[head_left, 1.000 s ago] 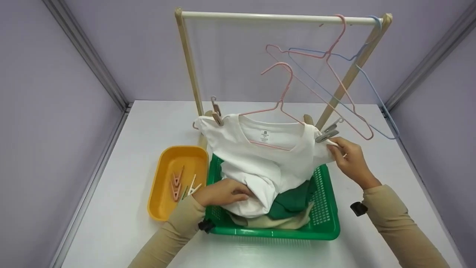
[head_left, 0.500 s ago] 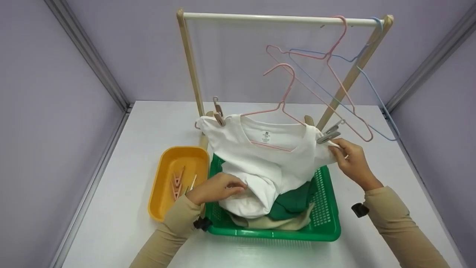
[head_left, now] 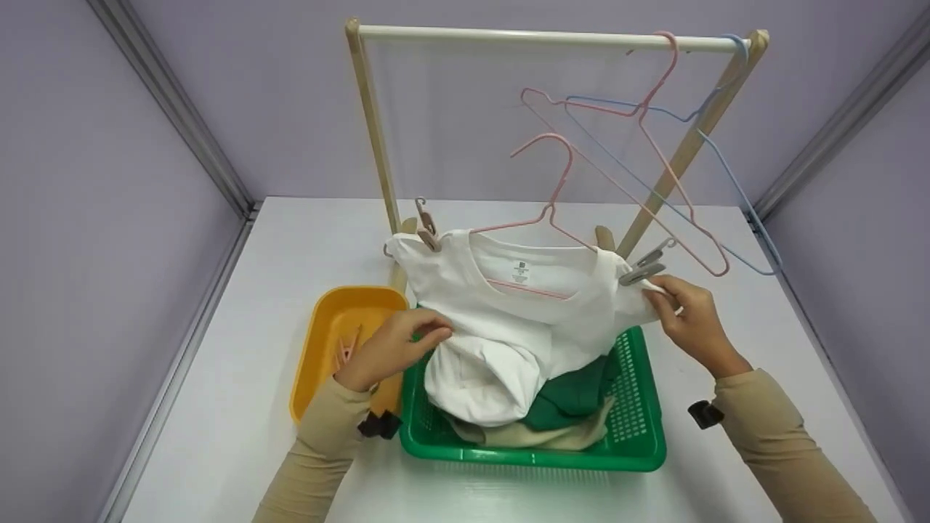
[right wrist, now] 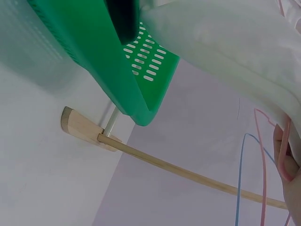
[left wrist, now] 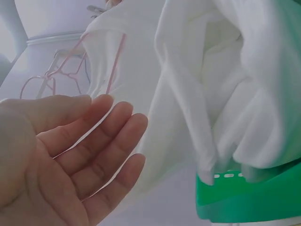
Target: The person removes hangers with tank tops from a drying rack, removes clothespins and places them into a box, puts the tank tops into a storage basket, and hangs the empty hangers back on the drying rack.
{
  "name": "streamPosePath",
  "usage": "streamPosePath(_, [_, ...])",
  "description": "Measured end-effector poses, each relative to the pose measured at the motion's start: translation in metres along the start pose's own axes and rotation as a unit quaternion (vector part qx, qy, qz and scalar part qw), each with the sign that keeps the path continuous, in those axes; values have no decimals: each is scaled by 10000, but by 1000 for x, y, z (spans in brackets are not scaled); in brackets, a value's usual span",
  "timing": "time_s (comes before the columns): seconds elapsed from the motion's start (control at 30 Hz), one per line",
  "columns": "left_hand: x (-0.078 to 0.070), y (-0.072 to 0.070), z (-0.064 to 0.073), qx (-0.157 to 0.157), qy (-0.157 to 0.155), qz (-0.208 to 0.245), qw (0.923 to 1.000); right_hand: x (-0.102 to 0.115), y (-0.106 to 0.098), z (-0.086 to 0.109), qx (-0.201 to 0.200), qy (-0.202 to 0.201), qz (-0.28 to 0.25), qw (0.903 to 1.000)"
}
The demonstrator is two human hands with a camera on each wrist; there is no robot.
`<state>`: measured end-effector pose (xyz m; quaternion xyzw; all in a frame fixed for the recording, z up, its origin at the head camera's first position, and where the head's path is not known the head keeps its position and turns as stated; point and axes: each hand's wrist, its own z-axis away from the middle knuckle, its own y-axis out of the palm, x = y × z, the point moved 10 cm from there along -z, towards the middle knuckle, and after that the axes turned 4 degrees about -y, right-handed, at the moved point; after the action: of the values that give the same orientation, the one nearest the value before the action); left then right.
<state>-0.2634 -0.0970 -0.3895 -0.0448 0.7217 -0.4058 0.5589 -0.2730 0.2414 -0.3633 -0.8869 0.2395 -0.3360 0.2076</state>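
Note:
A white T-shirt (head_left: pixel 508 305) is spread on a pink wire hanger (head_left: pixel 556 196), its lower part bunched over the green basket (head_left: pixel 534 456). A brownish clothespin (head_left: pixel 429 231) sits on the left shoulder and a grey clothespin (head_left: pixel 644 269) on the right one. My right hand (head_left: pixel 690 316) pinches the right sleeve at the hanger's end; the right wrist view shows the pink wire by the fingers (right wrist: pixel 281 134). My left hand (head_left: pixel 399 345) hovers beside the shirt's left side. In the left wrist view its loosely bent fingers (left wrist: pixel 108 150) hold nothing.
Behind stands a wooden rack with a white rail (head_left: pixel 508 35); another pink hanger (head_left: pixel 647 109) and a blue hanger (head_left: pixel 726 163) hang at its right. A yellow tray (head_left: pixel 312 349) with clothespins lies left. Green cloth (head_left: pixel 570 396) and beige cloth (head_left: pixel 541 434) are in the basket.
My left hand has moved up and left, from over the bunched cloth to the shirt's left side. The shirt and its hanger have sunk slightly. My right hand keeps its pinch.

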Motion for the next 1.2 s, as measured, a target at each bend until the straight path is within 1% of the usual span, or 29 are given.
streamPosePath(0.13, [-2, -28, 2, -752, -25, 150, 9971, 2, 0, -1, 19, -78, 7, 10000])
streamPosePath(0.23, [0, -44, 4, -1194, -104, 223, 9925, 2, 0, -1, 17, -157, -5, 9999])
streamPosePath(0.3, [2, -51, 6, -1372, -170, 228, 9901, 3, 0, -1, 5, -202, -27, 9998])
streamPosePath(0.4, [3, -57, 8, -1485, -227, 224, 9884, 3, -1, -1, -22, -244, -36, 9997])
streamPosePath(0.47, [4, -59, 9, -1555, -221, 234, 9873, 3, -1, -1, -21, -258, -37, 9997])
streamPosePath(0.53, [4, -64, 10, -1706, -184, 273, 9848, 4, -1, -1, -11, -273, -50, 9996])
streamPosePath(0.63, [6, -74, 13, -2067, -142, 331, 9778, 5, 0, -1, 30, -307, -89, 9995])
streamPosePath(0.77, [8, -89, 19, -2656, -50, 334, 9635, 8, 1, -2, 58, -401, -134, 9991])
streamPosePath(0.83, [8, -94, 20, -2887, 20, 306, 9569, 9, 2, -1, 50, -451, -140, 9989])
streamPosePath(0.9, [7, -98, 21, -3029, 85, 267, 9526, 10, 2, -1, 48, -464, -140, 9988])
streamPosePath(0.97, [6, -99, 22, -3104, 108, 219, 9503, 10, 2, -1, 55, -460, -145, 9988])
streamPosePath(1.13, [4, -100, 22, -3194, 166, 123, 9474, 10, 2, 0, 87, -473, -192, 9987])
streamPosePath(1.2, [3, -99, 21, -3184, 216, 124, 9476, 10, 3, 1, 93, -509, -225, 9984])
